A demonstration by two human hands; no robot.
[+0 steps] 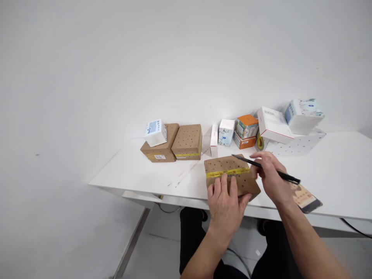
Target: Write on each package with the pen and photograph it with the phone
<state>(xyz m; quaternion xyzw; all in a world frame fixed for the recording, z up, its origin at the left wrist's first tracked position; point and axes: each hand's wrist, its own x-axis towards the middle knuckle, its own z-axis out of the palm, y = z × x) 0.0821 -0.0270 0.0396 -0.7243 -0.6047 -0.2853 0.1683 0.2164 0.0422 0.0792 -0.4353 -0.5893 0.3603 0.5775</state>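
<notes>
A brown cardboard box (226, 164) with small dark dots and a yellow tape strip sits at the front of the white table. My left hand (225, 201) grips it from the near side, fingers on its top and thumb at the right edge. Held in my right hand (271, 174) is a slim black pen (286, 177), its tip over the far right part of the box top. Part of the box's near side is hidden behind my left hand. A phone (306, 198) lies under my right wrist, partly covered.
Two more dotted cardboard boxes (188, 138) stand at the back left, one topped by a small white-and-blue pack (156, 131). Along the wall at right are orange boxes (247, 126), white cartons (274, 122) and a tissue pack (305, 116). The table's front edge (186, 197) is close.
</notes>
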